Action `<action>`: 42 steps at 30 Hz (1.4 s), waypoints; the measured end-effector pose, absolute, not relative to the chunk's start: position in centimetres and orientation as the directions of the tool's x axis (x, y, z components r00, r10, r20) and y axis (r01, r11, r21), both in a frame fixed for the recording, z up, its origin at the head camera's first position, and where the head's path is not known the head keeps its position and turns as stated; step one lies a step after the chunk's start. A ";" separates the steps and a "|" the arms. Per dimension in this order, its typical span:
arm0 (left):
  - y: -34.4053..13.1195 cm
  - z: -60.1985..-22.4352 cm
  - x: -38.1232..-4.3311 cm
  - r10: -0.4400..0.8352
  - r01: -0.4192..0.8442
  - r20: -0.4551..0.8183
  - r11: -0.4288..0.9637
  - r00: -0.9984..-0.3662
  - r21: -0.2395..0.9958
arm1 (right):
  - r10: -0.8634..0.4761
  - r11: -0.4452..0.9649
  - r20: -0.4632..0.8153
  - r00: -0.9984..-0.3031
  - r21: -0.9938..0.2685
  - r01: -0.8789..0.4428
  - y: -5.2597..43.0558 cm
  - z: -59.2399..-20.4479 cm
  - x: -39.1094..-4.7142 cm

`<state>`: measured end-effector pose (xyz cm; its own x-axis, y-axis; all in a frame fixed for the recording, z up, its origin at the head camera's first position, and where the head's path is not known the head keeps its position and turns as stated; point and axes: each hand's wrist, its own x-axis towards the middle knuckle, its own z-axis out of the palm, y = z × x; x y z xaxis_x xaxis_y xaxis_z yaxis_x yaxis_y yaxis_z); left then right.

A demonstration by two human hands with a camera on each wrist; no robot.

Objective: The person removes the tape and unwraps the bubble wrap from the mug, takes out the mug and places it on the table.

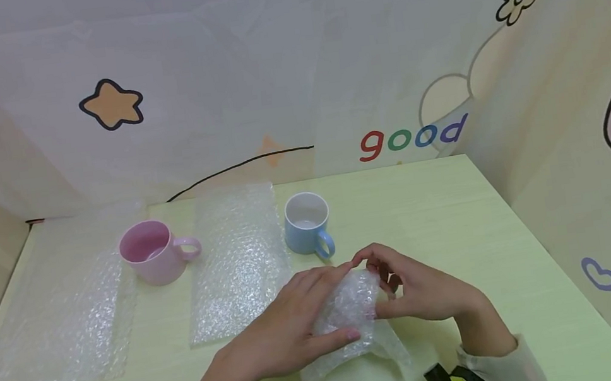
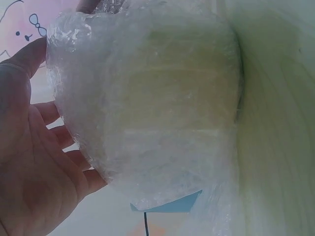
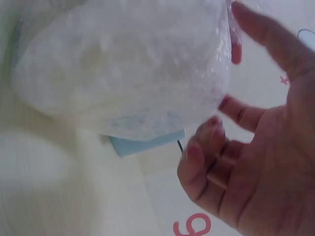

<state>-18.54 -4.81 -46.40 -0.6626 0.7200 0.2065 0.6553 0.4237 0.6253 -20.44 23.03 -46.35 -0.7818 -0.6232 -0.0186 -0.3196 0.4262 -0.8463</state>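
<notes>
In the head view a bundle of bubble wrap (image 1: 354, 305) stands at the table's near middle; what is inside is hidden. My left hand (image 1: 293, 325) holds it from the left, thumb on the near side and fingers over the far side. At its right edge, my right hand (image 1: 420, 284) has thumb and index finger on the wrap, the other fingers curled. The right wrist view shows these two fingertips at the edge of the bundle (image 3: 128, 64). Just beyond stands a light blue mug (image 1: 303, 235), handle toward me.
A pink mug (image 1: 157, 263) stands at the left, on the edge of a large bubble wrap sheet (image 1: 63, 315). A narrower bubble wrap sheet (image 1: 237, 269) lies flat between the mugs. Printed cloth (image 1: 199, 70) hangs behind and beside the pale table (image 1: 510, 273).
</notes>
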 end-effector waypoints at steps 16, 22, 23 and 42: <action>-5.0 -46.1 -18.4 0.712 0.661 0.240 0.398 -0.659 0.636 | -0.514 0.504 -0.152 -0.844 -0.850 -0.154 21.9 -46.9 -19.9; -5.0 -46.0 -18.4 0.712 0.670 0.239 0.415 -0.660 0.615 | -0.508 0.517 -0.170 -0.844 -0.845 -0.141 22.1 -46.9 -19.9; -5.0 -45.9 -18.4 0.712 0.670 0.237 0.418 -0.661 0.614 | -0.509 0.517 -0.171 -0.844 -0.844 -0.141 22.1 -46.9 -19.9; -6.5 -44.9 -18.5 0.682 0.635 0.224 0.440 -0.696 0.635 | -0.523 0.531 -0.171 -0.835 -0.832 -0.162 21.7 -46.9 -20.4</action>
<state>-18.51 -6.55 -44.89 -0.6962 0.6820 0.2239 0.6352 0.4401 0.6347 -20.42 21.70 -46.89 -0.8351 -0.5229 -0.1707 -0.1623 0.5307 -0.8319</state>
